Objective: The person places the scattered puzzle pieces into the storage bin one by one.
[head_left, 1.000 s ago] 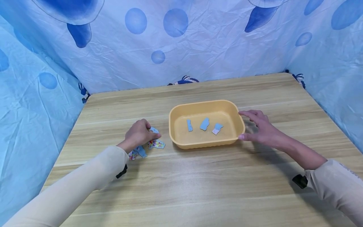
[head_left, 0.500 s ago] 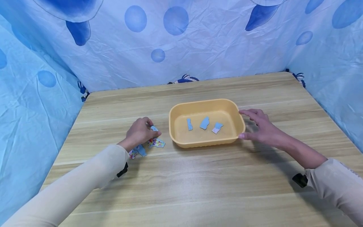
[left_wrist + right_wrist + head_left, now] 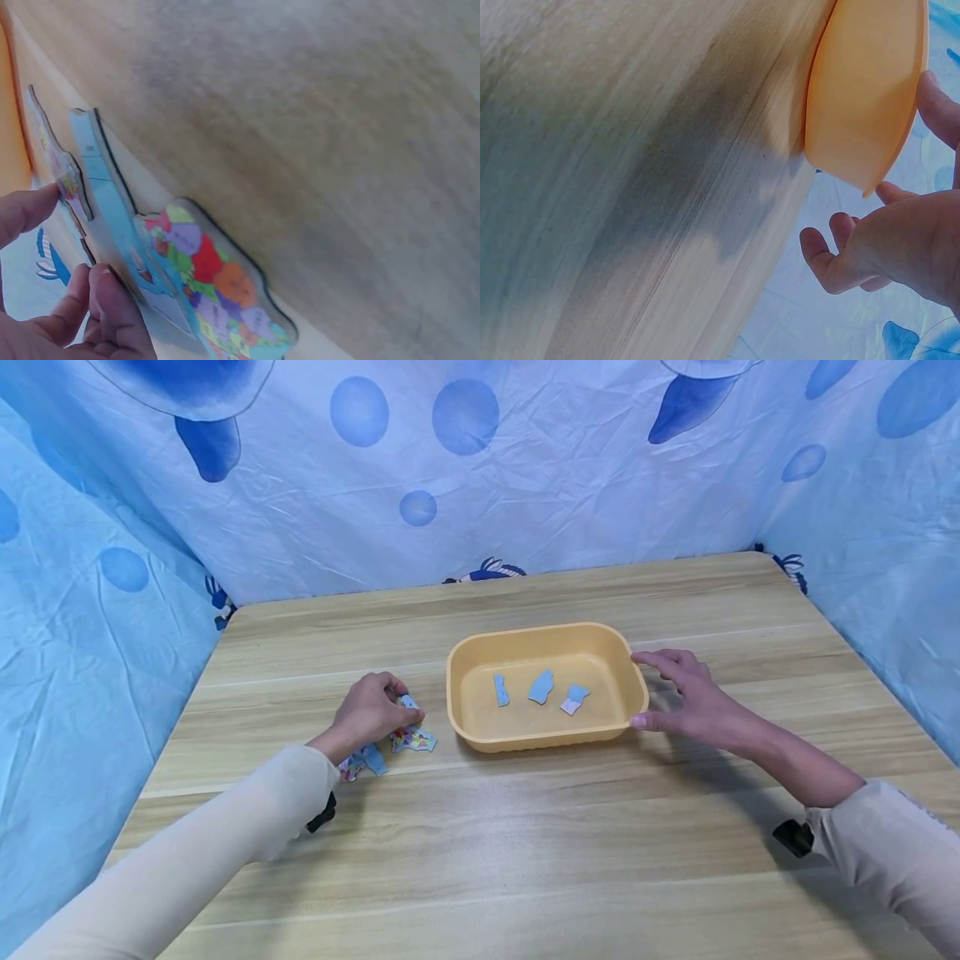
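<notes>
Left hand (image 3: 371, 710): almost unmoved since a second ago; thumb and bent fingers pinch a puzzle piece (image 3: 414, 741)
Right hand (image 3: 684, 702): same place as before; thumb and index finger apart, touching the right end of the yellow tray (image 3: 551, 743) without clasping it
Puzzle piece: left of the tray; whether lifted off the table (image 3: 480, 852), I cannot tell; long axis roughly near to far, blue end far, many-coloured end near; loose pieces (image 3: 372, 760) just beside it, near and left
Yellow tray: unmoved; long axis left to right; three mostly blue pieces (image 3: 542, 687) inside, unchanged
Print: tiny marks on the coloured patches; too blurred to read
</notes>
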The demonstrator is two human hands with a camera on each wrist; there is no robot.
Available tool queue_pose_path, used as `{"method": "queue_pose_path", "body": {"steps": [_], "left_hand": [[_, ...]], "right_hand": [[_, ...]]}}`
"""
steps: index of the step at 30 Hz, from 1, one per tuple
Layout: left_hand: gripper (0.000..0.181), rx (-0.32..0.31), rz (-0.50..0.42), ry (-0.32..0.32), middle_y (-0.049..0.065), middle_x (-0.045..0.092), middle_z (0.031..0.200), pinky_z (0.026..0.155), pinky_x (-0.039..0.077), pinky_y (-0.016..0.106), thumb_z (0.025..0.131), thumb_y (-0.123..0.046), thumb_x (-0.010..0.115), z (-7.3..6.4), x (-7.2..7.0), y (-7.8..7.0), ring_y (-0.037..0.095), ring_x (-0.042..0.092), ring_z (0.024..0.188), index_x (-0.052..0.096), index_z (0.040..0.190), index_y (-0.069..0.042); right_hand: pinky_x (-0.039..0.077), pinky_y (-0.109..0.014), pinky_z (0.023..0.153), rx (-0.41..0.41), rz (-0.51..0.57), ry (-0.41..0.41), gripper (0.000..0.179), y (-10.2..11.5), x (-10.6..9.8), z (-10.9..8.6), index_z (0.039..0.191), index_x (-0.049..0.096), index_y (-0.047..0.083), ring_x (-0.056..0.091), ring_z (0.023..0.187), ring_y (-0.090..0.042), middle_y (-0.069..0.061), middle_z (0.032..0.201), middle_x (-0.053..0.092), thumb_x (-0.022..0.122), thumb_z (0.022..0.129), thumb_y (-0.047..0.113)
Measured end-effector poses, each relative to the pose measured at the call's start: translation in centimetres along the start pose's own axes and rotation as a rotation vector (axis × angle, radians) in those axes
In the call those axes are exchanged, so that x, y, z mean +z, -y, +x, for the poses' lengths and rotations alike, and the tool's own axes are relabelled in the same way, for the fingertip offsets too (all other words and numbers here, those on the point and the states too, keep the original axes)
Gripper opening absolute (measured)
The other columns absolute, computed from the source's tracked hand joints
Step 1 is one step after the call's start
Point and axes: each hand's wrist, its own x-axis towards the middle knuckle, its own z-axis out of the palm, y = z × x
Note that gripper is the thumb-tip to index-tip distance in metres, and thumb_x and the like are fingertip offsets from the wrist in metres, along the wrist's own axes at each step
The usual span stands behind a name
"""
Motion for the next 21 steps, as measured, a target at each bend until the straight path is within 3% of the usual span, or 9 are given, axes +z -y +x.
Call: {"method": "queue_pose_path", "body": {"steps": [8,13,21], "left_hand": [[0.049,0.004,-0.012,-0.016,0.009,0.059,0.106,0.079,0.045,0.037,0.078,-0.038,0.077,0.0,0.1,0.2,0.025,0.055,0.09,0.059,0.111,-0.007],[0.051,-0.003,-0.09,-0.021,0.009,0.057,0.106,0.083,0.045,0.038,0.077,-0.036,0.079,-0.2,-0.2,0.1,0.025,0.053,0.093,0.058,0.112,-0.007],[0.044,0.044,-0.198,-0.07,0.008,0.06,0.103,0.081,0.046,0.036,0.078,-0.03,0.078,-0.9,-1.1,-0.6,0.025,0.056,0.092,0.057,0.11,-0.008]], "right_hand": [[0.025,-0.071,0.095,0.015,-0.004,0.002,0.087,0.1,0.0,0.0,0.15,0.031,0.013,0.013,0.134,-0.044,-0.021,0.149,0.019,0.079,0.08,0.032],[0.025,-0.071,0.095,0.022,-0.011,0.003,0.088,0.3,0.0,0.0,0.15,0.03,0.014,0.013,0.134,-0.044,-0.021,0.149,0.019,0.079,0.08,0.032],[0.026,-0.071,0.095,0.027,-0.026,0.004,0.088,0.3,0.0,0.0,0.15,0.03,0.014,0.013,0.134,-0.044,-0.021,0.148,0.019,0.079,0.08,0.033]]}}
